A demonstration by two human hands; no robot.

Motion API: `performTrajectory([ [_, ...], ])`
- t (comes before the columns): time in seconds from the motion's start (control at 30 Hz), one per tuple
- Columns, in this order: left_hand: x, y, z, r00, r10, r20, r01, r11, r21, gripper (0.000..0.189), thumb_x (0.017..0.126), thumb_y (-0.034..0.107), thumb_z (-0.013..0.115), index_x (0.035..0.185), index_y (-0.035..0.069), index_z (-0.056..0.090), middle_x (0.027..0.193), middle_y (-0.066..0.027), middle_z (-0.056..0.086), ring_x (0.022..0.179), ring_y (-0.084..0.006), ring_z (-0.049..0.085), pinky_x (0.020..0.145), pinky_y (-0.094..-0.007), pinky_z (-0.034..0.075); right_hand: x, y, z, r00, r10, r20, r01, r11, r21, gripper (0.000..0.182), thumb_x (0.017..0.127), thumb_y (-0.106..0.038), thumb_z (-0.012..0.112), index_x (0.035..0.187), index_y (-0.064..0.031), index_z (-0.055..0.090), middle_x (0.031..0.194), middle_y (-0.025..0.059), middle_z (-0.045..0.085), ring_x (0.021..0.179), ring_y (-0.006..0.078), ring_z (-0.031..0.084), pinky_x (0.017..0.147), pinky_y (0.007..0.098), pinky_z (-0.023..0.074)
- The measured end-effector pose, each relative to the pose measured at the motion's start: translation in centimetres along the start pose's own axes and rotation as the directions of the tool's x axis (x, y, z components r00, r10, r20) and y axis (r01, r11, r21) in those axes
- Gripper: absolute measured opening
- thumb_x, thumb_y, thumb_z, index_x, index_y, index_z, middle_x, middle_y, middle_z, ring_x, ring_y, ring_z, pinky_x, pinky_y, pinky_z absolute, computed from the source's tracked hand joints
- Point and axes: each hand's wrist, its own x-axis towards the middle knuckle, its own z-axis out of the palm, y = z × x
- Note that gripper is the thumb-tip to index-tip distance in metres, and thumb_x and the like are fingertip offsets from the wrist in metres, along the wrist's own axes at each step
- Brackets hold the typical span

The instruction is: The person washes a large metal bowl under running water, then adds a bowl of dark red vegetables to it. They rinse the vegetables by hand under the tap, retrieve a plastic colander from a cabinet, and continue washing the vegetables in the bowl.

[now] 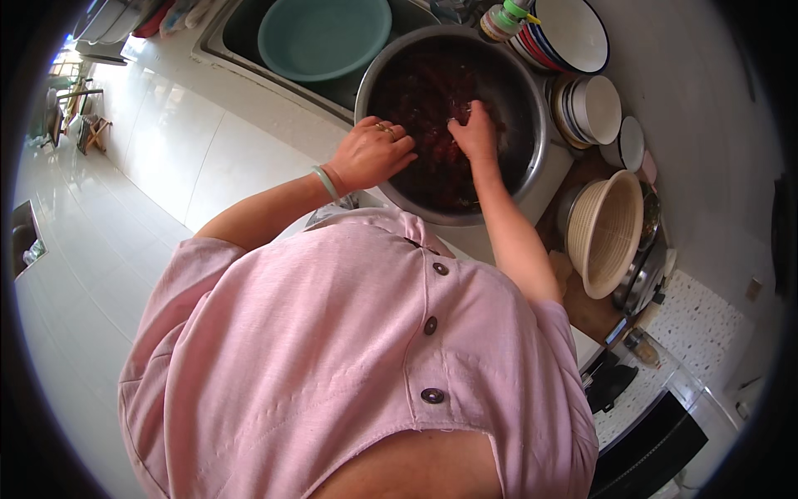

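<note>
A wide stainless steel basin (pixel 528 174) holds dark liquid with a mass of dark red, wet-looking pieces (pixel 436 81); what they are is too dim to tell. My left hand (pixel 377 153), with a ring and a pale green bangle (pixel 326 183), lies across the basin's near left rim. Its fingers bend inward over the contents, and their undersides are hidden. Inside the basin, my right hand (pixel 479 136) reaches down among the red pieces with thumb and fingers curved. Its fingertips are partly hidden, so a hold on anything cannot be made out.
A green plastic basin (pixel 324 37) sits in the sink (pixel 240 31) on the left. Behind the steel basin stands a bottle with a green top (pixel 505 22). Stacked enamel basins (pixel 576 31), bowls (pixel 595 111) and a beige woven-pattern basket (pixel 601 234) line the right side.
</note>
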Motion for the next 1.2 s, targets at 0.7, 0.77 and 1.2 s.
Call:
performTrajectory([
  [0.7, -0.1, 0.0, 0.0, 1.000, -0.002, -0.012, 0.002, 1.000, 0.005, 0.014, 0.085, 0.025, 0.061, 0.086, 0.011, 0.060, 0.080, -0.0050, 0.059, 0.080, -0.0242, 0.060, 0.075, -0.0364, 0.043, -5.2, 1.5, -6.0, 0.974, -0.174, -0.147, 0.127, 0.950, -0.286, 0.035, 0.081, -0.019, 0.066, 0.114, -0.0073, 0.060, 0.118, 0.0126, 0.057, 0.106, 0.0350, 0.054, 0.088, 0.0455, 0.0453],
  [0.77, -0.2, 0.0, 0.0, 1.000, 0.001, -0.008, -0.001, 1.000, 0.004, 0.014, 0.085, 0.025, 0.061, 0.086, 0.011, 0.060, 0.080, -0.0050, 0.060, 0.080, -0.0242, 0.060, 0.076, -0.0365, 0.043, -5.3, 1.7, -4.2, 0.978, -0.175, -0.110, 0.132, 0.938, -0.320, 0.038, 0.080, -0.022, 0.069, 0.113, -0.0079, 0.060, 0.116, 0.0116, 0.057, 0.107, 0.0352, 0.054, 0.088, 0.0487, 0.0444],
  [1.2, 0.0, 0.2, -0.2, 0.998, -0.018, 0.064, 0.016, 1.000, 0.018, 0.013, 0.084, 0.023, 0.062, 0.090, 0.011, 0.062, 0.084, -0.0049, 0.062, 0.085, -0.0235, 0.061, 0.078, -0.0348, 0.043, -4.1, 4.9, -8.7, 0.982, 0.142, 0.122, -0.184, 0.847, 0.499, 0.012, 0.086, -0.002, 0.061, 0.096, -0.0044, 0.066, 0.087, -0.0042, 0.061, 0.079, 0.0056, 0.055, 0.070, 0.0210, 0.0451],
])
